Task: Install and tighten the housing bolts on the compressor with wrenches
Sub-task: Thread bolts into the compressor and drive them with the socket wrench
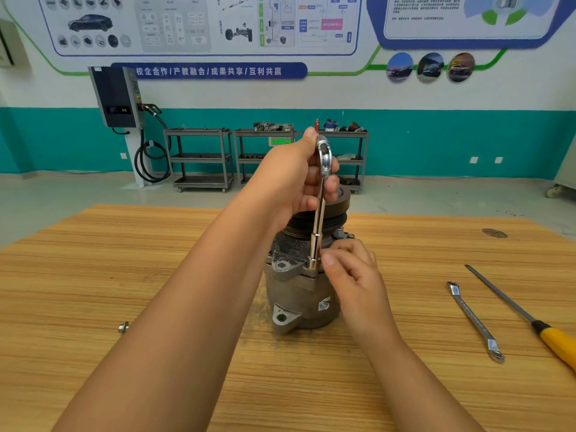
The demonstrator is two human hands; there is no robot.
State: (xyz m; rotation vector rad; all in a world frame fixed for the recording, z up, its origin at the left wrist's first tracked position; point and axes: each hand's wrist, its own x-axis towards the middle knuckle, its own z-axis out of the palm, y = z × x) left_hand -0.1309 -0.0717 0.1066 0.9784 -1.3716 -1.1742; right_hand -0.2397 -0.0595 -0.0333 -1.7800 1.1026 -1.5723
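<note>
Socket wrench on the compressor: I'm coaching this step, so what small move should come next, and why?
Probably twist the socket wrench to run the bolt down. It stands upright with its socket on the compressor flange; the left hand grips its top, the right hand pinches the socket end. The bolt itself is hidden.

Count: 1 compressor (299,294) on the worktop (156,260). 2 wrenches: 1 socket wrench (321,207), 1 flat spanner (473,319). 1 yellow-handled tool (526,318); can't tell if it's a file or a screwdriver. 1 loose bolt (123,327). 2 mounting ears with open holes visible on the compressor's near side. 2 hands in view, left hand (293,179) and right hand (352,269). Background: 3 metal carts, first cart (199,157), second cart (265,157), third cart (349,157). 1 wall charger (117,96). 3 round photos on the wall, near (430,67).
</note>
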